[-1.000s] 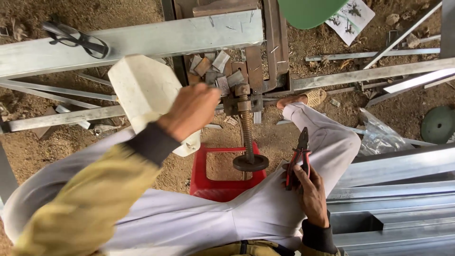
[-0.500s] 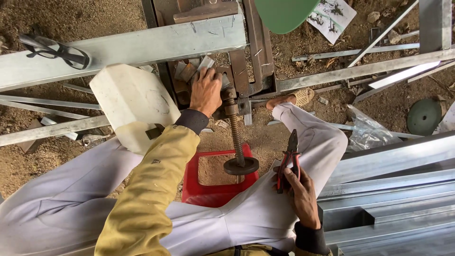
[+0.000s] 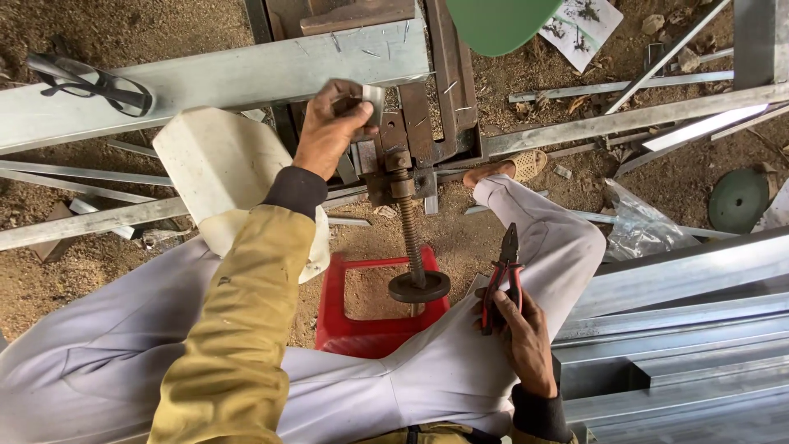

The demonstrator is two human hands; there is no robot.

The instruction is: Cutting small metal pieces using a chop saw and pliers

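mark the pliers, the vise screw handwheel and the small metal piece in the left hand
pliers (image 3: pixel 501 275), head view, on the red handles just above the right hand's grip.
vise screw handwheel (image 3: pixel 419 287), head view, on the dark round disc's top face.
small metal piece (image 3: pixel 374 97), head view, on its pale flat face beside the left-hand fingertips.

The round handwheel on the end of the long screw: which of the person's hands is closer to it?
Right. The right hand, gripping red-handled pliers, rests on the thigh just beside the handwheel. The left hand is up at the vise, holding a small metal piece.
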